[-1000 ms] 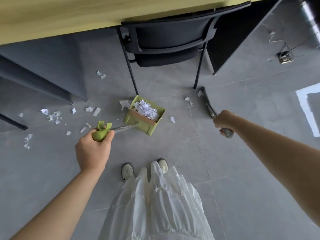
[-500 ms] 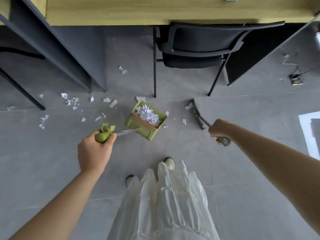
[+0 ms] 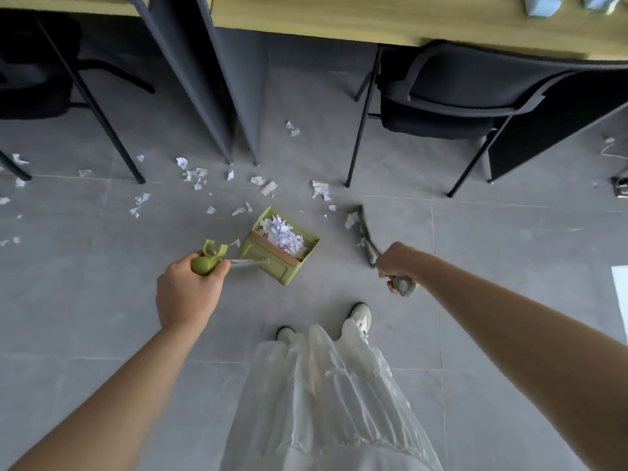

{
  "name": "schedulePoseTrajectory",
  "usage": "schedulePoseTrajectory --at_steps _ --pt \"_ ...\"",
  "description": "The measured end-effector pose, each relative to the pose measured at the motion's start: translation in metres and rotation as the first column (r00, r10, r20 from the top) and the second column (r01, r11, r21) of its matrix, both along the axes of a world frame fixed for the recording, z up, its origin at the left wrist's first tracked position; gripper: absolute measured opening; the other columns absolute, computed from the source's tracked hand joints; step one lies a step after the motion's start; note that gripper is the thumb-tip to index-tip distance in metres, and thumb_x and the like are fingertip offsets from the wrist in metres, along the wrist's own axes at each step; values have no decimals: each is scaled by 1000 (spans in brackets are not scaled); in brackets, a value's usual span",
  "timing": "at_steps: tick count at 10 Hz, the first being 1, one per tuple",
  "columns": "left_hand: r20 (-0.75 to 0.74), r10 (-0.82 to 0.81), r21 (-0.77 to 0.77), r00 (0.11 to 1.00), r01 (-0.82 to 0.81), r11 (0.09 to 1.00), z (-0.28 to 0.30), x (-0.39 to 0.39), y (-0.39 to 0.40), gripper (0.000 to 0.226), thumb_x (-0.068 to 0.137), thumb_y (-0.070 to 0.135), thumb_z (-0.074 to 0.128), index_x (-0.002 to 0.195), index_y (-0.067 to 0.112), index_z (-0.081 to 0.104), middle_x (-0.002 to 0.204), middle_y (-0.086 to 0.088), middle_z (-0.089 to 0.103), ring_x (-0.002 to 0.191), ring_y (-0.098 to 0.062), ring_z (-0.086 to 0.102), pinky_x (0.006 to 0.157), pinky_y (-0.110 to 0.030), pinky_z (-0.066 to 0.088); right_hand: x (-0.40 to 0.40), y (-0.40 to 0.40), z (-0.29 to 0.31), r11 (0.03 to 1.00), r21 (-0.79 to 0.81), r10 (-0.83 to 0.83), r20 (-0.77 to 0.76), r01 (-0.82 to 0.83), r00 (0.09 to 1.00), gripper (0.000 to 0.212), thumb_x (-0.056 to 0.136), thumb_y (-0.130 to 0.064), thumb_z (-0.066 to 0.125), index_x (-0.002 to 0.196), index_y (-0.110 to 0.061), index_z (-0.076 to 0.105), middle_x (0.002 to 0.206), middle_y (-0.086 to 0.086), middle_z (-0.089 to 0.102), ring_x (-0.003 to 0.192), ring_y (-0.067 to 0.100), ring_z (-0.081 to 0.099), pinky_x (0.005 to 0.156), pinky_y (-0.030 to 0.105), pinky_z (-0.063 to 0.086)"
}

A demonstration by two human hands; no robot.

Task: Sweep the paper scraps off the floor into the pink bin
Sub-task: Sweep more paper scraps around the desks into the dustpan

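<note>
Item: green dustpan (image 3: 280, 251), rigid plastic, box-shaped with an open top, sitting near the centre of the view on grey floor tiles (image 3: 102, 300) that are showing a matte, faintly mottled finish with thin grout lines. It is carrying a heap of crumpled white paper scraps (image 3: 283, 234), jagged and torn, piled behind a tan strip running across its mouth. A thin metal shaft is joining the pan to a rounded green grip with a forked clip at its end. Left hand (image 3: 187, 294): lying at 7 o'clock from the pan, fingers curling tightly around that green grip, thumb wrapping over it. Right hand (image 3: 396, 263): lying at 3 o'clock from the pan, fingers closing in a fist around the grey handle of a broom (image 3: 365, 237), whose slim dark head is reaching toward 11 o'clock from the hand and touching a few scraps. Loose scraps (image 3: 197, 173), small, irregular and white, are lying scattered over the floor from 9 to 12 o'clock of the pan, several beside the dark partition foot (image 3: 204, 79) and thin black chair legs. A black chair (image 3: 458, 96) with a smooth moulded back is standing at 1 o'clock under a yellow-green desk edge (image 3: 339, 18). A gathered white skirt (image 3: 326, 402), sheer and pleated, is hanging at 6 o'clock above pale shoes (image 3: 356, 317). The pink bin is not showing anywhere in this view.
</note>
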State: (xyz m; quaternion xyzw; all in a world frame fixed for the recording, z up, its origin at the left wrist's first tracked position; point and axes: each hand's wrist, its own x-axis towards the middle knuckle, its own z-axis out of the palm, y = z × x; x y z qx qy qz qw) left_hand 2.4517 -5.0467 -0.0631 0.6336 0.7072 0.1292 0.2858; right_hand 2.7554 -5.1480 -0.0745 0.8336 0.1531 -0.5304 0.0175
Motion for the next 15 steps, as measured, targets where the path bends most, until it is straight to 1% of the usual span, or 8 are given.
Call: schedulePoseTrajectory --at_steps 4,7,8,10,11,12,14,15 --pt "-61 216 -19 975 -217 976 8 -92 0 25 80 34 76 83 10 71 84 -23 67 86 -44 60 66 -36 41 -77 72 32 920 55 -354 -303 387 885 18 93 6 42 80 -6 40 68 7 37 53 17 36 34 13 35" --pt "-68 296 -28 953 -299 954 3 -96 14 23 81 33 75 86 11 71 85 -22 67 87 -44 60 71 -43 47 -75 118 37 973 67 -210 -156 222 965 23 93 2 43 73 -9 37 64 5 36 45 16 37 41 17 30" --pt "-68 342 -26 937 -344 939 3 -95 22 24 81 34 74 83 11 69 82 -22 66 85 -44 60 71 -43 48 -64 131 28 988 148 -24 -64 34 998 26 92 -3 47 68 -11 40 64 10 47 50 19 46 40 21 39" --pt "-59 403 14 913 -403 915 0 -92 40 32 81 37 74 87 6 70 85 -27 66 88 -46 60 75 -46 49 -40 148 13 976 147 148 94 -160 985 24 90 -6 50 70 -13 41 93 16 55 60 21 51 57 29 49" --pt "-66 432 3 899 -433 901 -3 -82 48 32 81 37 74 88 6 71 86 -27 66 88 -45 60 75 -46 49 -37 157 5 990 101 92 80 -100 993 22 91 -5 43 71 -11 45 75 9 56 54 16 48 55 23 45" --pt "-61 453 -9 890 -454 891 -6 -66 58 30 81 35 75 91 6 72 87 -26 67 90 -45 61 75 -45 48 -39 176 4 937 4 349 56 -349 936 28 91 -4 41 64 -13 45 60 3 54 47 12 50 45 18 38" --pt "-27 471 -49 882 -472 880 -10 -48 73 25 81 36 74 85 11 71 78 -19 64 86 -41 60 71 -40 46 -19 224 26 986 -45 156 -95 -160 983 18 94 2 40 77 -5 41 55 7 43 34 15 41 36 13 32" --pt "-34 484 -45 874 -486 873 -10 -42 82 28 82 35 74 91 8 72 84 -22 66 89 -43 60 74 -41 47 -8 246 31 976 -42 211 -62 -214 976 20 96 0 42 76 -4 43 54 8 45 41 17 41 37 16 33"
